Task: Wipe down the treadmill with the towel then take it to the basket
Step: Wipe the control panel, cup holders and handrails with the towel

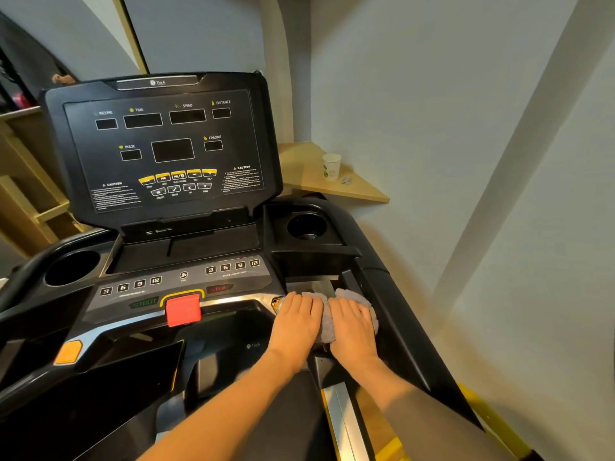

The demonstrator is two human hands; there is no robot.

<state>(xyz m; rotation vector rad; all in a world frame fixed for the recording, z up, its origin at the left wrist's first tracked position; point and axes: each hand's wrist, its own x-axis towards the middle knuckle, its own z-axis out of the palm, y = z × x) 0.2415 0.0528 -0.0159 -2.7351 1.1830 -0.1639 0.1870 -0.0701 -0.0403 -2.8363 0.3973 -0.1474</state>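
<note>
Item: grey towel [327, 314], bunched on the right end of the treadmill [173, 144] console's front bar, just below the right cup holder [306, 226]; the left hand [294, 319] and right hand [352, 322] lay side by side on top of it, palms down, fingers straight and together, pressing it flat rather than gripping. Also noted: red safety key [183, 309] at the centre of the console, unlit display panel above it, and a white paper cup [331, 166] standing on a wooden corner shelf [362, 191] beside the wall.
</note>
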